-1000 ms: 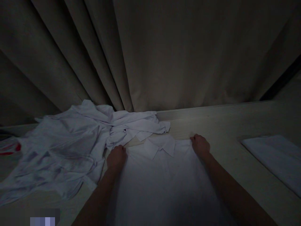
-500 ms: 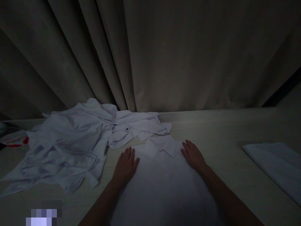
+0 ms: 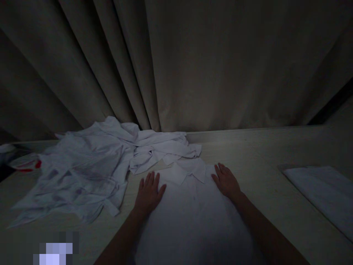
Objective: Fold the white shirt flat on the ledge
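A white collared shirt (image 3: 194, 213) lies face up and spread fairly flat in front of me, its collar pointing away and its lower part running out of the frame. My left hand (image 3: 149, 192) rests flat on the shirt's left shoulder edge, fingers stretched out and thumb apart. On the opposite shoulder edge lies my right hand (image 3: 225, 180), also flat with extended fingers. Neither hand grasps the cloth. Beyond my left hand, a rumpled heap of white clothing (image 3: 91, 158) reaches almost to the collar.
A flat, folded white cloth (image 3: 322, 187) lies at the right on the pale wooden surface (image 3: 264, 154). Long grey-brown curtains (image 3: 220, 73) hang along the back. A clear item with red marks (image 3: 26, 165) sits at the far left, beside the heap. A pixelated patch covers the lower left.
The view has shifted slightly, so the heap appears a little farther right. Both hands stay on the shirt's shoulders with almost no movement.
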{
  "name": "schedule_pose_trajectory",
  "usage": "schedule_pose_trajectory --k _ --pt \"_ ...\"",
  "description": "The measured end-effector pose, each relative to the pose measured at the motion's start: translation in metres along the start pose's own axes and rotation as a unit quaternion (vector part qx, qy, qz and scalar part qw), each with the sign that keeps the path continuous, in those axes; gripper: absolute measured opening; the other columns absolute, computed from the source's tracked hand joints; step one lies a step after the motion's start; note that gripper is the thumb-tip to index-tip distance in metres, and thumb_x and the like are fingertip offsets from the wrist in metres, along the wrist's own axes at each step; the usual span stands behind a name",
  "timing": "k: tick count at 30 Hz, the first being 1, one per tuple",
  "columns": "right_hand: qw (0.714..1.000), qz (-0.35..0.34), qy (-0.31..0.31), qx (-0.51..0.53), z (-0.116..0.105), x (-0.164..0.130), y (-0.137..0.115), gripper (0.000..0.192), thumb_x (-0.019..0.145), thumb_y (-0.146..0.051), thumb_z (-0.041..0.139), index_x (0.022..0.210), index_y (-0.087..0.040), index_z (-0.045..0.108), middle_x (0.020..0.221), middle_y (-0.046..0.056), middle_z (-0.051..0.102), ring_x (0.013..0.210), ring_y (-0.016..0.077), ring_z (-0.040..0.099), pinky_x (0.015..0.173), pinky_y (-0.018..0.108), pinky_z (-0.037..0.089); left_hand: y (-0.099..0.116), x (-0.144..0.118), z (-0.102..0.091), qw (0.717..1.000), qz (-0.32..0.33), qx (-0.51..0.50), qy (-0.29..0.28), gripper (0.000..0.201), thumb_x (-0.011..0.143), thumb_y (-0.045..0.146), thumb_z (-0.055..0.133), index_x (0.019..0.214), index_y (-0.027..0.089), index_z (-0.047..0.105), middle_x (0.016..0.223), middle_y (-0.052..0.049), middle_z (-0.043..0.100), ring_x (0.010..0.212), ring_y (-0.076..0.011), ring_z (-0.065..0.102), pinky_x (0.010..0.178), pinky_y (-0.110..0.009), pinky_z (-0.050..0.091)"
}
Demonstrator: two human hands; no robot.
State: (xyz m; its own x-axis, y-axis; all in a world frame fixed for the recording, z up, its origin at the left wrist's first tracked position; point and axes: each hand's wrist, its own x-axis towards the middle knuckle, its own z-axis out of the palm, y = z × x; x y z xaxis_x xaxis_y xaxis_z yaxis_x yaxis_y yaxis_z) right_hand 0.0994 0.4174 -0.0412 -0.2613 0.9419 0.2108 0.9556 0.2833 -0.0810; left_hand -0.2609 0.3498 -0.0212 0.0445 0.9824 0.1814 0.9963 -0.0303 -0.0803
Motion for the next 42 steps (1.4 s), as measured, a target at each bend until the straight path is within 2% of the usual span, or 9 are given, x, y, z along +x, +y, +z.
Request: schedule_pose_trajectory --k 12,18,27,36,42 --pt "1.0 0.002 0.0 0.005 0.003 0.0 0.001 0.068 0.094 -0.052 0.021 0.139 -0.004 0.038 0.147 0.02 0.033 0.137 0.0279 0.028 0.113 0.043 0.019 0.002 0.001 -0.003 1.0 0.003 0.008 -0.019 0.072 0.088 0.06 0.025 0.142 0.014 0.03 0.15 -0.019 0.029 0.14 -0.032 0.023 0.11 -0.054 0.021" --pt "1.0 0.008 -0.007 0.012 0.004 0.001 0.001 0.068 0.093 -0.052 0.022 0.139 -0.005 0.038 0.148 0.02 0.032 0.138 0.027 0.026 0.113 0.042 0.019 0.001 0.001 0.0 1.0 0.001 0.008 -0.018 0.082 0.086 0.063 0.022 0.141 0.002 0.027 0.149 -0.021 0.028 0.14 -0.0316 0.024 0.112 -0.053 0.021" --pt "1.0 0.009 -0.007 0.002 0.003 0.001 0.001 0.067 0.093 -0.052 0.022 0.139 -0.005 0.039 0.147 0.019 0.033 0.137 0.027 0.028 0.113 0.042 0.02 0.0 -0.001 0.0 1.0 -0.008 -0.001 0.006 0.086 0.084 0.065 0.024 0.14 -0.001 0.029 0.148 -0.023 0.031 0.139 -0.031 0.027 0.112 -0.054 0.021" --pt "1.0 0.011 -0.003 0.001 0.006 0.001 0.002 0.067 0.093 -0.052 0.024 0.139 -0.006 0.038 0.147 0.019 0.033 0.137 0.0269 0.028 0.113 0.041 0.019 0.004 -0.004 -0.009 1.0 -0.022 -0.006 0.018 0.077 0.084 0.064 0.029 0.128 0.002 0.044 0.145 -0.024 0.036 0.136 -0.0314 0.032 0.11 -0.054 0.023" --pt "1.0 0.009 0.006 0.011 0.007 0.001 0.003 0.067 0.093 -0.053 0.023 0.139 -0.007 0.038 0.147 0.018 0.033 0.137 0.027 0.027 0.114 0.042 0.018 0.006 -0.006 -0.018 0.999 -0.017 -0.01 0.049 0.058 0.084 0.061 0.036 0.107 0.012 0.056 0.135 -0.021 0.049 0.131 -0.0319 0.039 0.108 -0.052 0.027"
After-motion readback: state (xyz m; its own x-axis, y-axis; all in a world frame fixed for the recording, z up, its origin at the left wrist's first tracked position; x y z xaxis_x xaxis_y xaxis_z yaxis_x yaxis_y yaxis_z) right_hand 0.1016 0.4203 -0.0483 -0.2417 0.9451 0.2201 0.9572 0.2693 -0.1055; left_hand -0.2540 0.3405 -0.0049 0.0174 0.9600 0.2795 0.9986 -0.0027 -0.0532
